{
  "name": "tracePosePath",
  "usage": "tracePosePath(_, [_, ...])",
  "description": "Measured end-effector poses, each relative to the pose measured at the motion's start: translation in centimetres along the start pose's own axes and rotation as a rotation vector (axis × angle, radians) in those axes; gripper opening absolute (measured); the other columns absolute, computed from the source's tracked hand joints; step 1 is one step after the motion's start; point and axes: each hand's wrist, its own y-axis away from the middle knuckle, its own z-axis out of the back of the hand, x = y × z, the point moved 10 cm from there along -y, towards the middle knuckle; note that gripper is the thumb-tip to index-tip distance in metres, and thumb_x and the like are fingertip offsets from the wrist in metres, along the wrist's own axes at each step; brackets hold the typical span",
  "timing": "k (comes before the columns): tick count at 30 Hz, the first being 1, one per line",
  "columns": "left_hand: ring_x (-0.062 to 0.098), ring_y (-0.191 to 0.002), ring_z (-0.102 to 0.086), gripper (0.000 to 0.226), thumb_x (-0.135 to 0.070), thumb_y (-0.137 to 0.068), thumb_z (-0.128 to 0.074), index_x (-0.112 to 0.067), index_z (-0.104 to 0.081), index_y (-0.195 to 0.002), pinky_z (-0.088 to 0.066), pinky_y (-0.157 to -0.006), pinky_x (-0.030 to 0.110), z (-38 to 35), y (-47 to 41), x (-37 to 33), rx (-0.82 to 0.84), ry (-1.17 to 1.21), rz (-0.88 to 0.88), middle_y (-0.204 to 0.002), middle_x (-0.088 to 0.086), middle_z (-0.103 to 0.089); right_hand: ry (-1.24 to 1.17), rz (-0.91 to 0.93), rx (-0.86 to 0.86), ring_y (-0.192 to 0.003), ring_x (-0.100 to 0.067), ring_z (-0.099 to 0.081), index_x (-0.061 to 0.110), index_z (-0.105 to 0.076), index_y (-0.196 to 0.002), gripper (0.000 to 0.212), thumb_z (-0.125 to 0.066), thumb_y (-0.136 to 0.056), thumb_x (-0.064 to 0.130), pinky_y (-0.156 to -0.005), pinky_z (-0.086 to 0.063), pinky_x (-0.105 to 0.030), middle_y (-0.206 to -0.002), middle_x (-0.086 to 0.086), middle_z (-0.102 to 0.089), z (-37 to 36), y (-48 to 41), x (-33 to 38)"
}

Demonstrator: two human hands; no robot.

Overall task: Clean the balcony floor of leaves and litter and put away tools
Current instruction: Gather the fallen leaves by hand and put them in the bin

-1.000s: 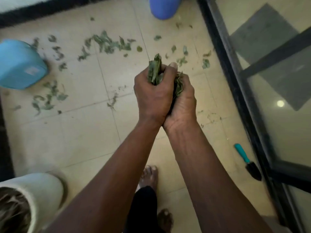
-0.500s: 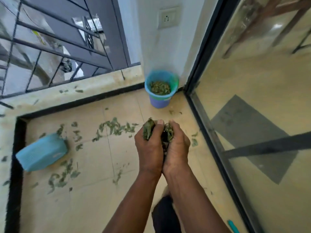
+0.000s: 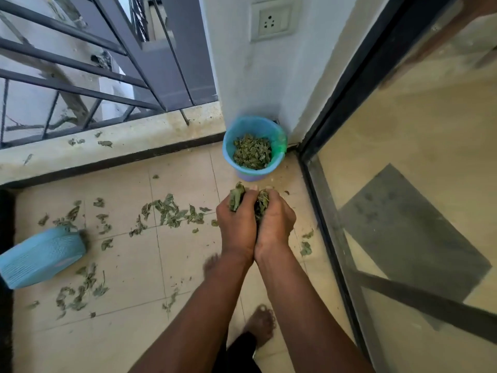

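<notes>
**A:** Where are the hands?

**B:** Centre of the frame, pressed side by side. The left hand [image 3: 238,222] and right hand [image 3: 275,220] are both curled round a bunch [image 3: 236,196] of green leaves, which pokes out above the fingers.

**A:** And the bucket?

**B:** The bucket [image 3: 250,175] is just above the hands in the frame. It stands upright in the corner where the white wall [image 3: 242,76] meets the dark frame of the glass door [image 3: 403,135]. It's blue, with a heap [image 3: 251,152] of leaves inside.

**A:** What's on the floor?

**B:** Loose leaves [image 3: 172,211] are scattered over the tiles [image 3: 129,259] left of the hands. More lie at lower left, beside a blue tub [image 3: 40,257] on its side at the left edge. A few sit on the ledge [image 3: 134,135] under the railing [image 3: 80,63], upper left, and a couple lie just right of the hands, by the door.

**A:** Anything else?

**B:** There's a socket [image 3: 273,21] on the wall, top centre, and a bare foot [image 3: 259,327] at bottom centre, between the forearms.
</notes>
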Motion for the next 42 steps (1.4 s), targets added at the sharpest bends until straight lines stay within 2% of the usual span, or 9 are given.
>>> tracePosePath(5, [0.013, -0.064, -0.068, 0.012, -0.013, -0.095, -0.072, -0.011, -0.072, -0.083, -0.055, -0.061, 0.027, -3.0, -8.9, 0.8, -0.071, 0.091, 0.132, -0.068, -0.001, -0.072, 0.099, -0.011, -0.076, -0.083, -0.034, -0.075, 0.013, -0.074, -0.066, 0.024, -0.070, -0.088, 0.023, -0.078, -0.064, -0.048, -0.079, -0.008, -0.077, -5.6, -7.1, 1.5])
tracePosePath(10, [0.019, -0.074, -0.072, 0.009, -0.020, -0.093, -0.076, -0.015, -0.071, -0.087, -0.060, -0.071, 0.031, -5.3, -17.3, 3.8, -0.158, 0.073, 0.316, -0.083, 0.005, -0.076, 0.286, -0.055, -0.195, -0.070, -0.023, -0.064, 0.019, -0.061, -0.068, 0.027, -0.062, -0.094, 0.028, -0.061, -0.049, -0.031, -0.071, 0.001, -0.065, -9.3, -14.7, 2.9])
tracePosePath(18, [0.025, -0.090, -0.073, 0.014, -0.031, -0.095, -0.072, -0.023, -0.064, -0.088, -0.061, -0.093, 0.044, -8.3, -27.9, 5.7, -0.239, 0.026, 0.408, -0.088, 0.003, -0.071, 0.389, -0.098, -0.181, -0.083, -0.030, -0.070, 0.015, -0.062, -0.080, 0.023, -0.059, -0.098, 0.028, -0.084, -0.060, -0.041, -0.078, -0.003, -0.066, -16.0, -24.4, 3.7])
tracePosePath(20, [0.024, -0.085, -0.070, 0.021, -0.039, -0.099, -0.067, -0.020, -0.063, -0.090, -0.060, -0.088, 0.041, -8.9, -29.6, 5.8, -0.226, 0.022, 0.440, -0.086, 0.002, -0.068, 0.409, -0.072, -0.183, -0.088, -0.034, -0.072, 0.015, -0.061, -0.080, 0.025, -0.058, -0.096, 0.033, -0.087, -0.061, -0.045, -0.089, -0.009, -0.072, -17.1, -26.5, 3.9])
tracePosePath(24, [0.034, -0.102, -0.074, 0.082, -0.084, -0.083, -0.044, -0.020, -0.070, -0.128, -0.058, -0.095, 0.053, -10.3, -32.6, 9.3, 0.037, 0.053, 0.646, -0.113, 0.012, -0.077, 0.324, -0.304, -0.033, -0.103, -0.037, -0.071, 0.011, -0.062, -0.130, 0.063, -0.048, -0.095, 0.061, -0.094, -0.057, -0.054, -0.116, -0.018, -0.071, -17.2, -31.1, 0.3])
tracePosePath(27, [0.031, -0.101, -0.072, 0.073, -0.070, -0.098, -0.031, -0.017, -0.063, -0.137, -0.058, -0.097, 0.047, -8.6, -33.8, 8.2, 0.019, -0.053, 0.571, -0.116, 0.015, -0.074, 0.338, -0.261, -0.083, -0.112, -0.034, -0.066, 0.007, -0.055, -0.136, 0.045, -0.049, -0.105, 0.039, -0.087, -0.054, -0.040, -0.120, -0.012, -0.064, -14.6, -30.9, 1.3])
tracePosePath(30, [0.015, -0.067, -0.065, 0.051, -0.051, -0.108, -0.037, -0.013, -0.069, -0.119, -0.053, -0.067, 0.030, -7.7, -34.5, 5.6, 0.050, -0.189, 0.390, -0.084, 0.001, -0.072, 0.450, 0.018, -0.126, -0.076, -0.021, -0.070, 0.011, -0.073, -0.100, 0.012, -0.067, -0.098, 0.020, -0.061, -0.053, -0.029, -0.089, -0.008, -0.072, -12.5, -30.4, 3.5])
tracePosePath(37, [0.023, -0.073, -0.073, 0.060, -0.074, -0.097, -0.040, -0.023, -0.072, -0.090, -0.060, -0.086, 0.046, -6.0, -30.5, 2.8, 0.201, -0.498, 0.079, -0.078, 0.003, -0.077, 0.761, 0.298, -0.070, -0.073, -0.015, -0.073, 0.018, -0.079, -0.089, 0.006, -0.074, -0.089, 0.022, -0.074, -0.058, -0.029, -0.076, 0.001, -0.077, -9.0, -24.5, 3.2])
tracePosePath(42, [0.021, -0.095, -0.071, 0.065, -0.079, -0.094, -0.029, -0.030, -0.071, -0.100, -0.056, -0.093, 0.047, -5.4, -21.6, 3.5, 0.461, -0.920, -0.180, -0.100, -0.004, -0.076, 0.791, 0.402, -0.007, -0.103, -0.011, -0.068, 0.025, -0.076, -0.112, 0.022, -0.071, -0.091, 0.020, -0.093, -0.055, -0.031, -0.112, 0.007, -0.074, -3.4, -17.7, 1.1])
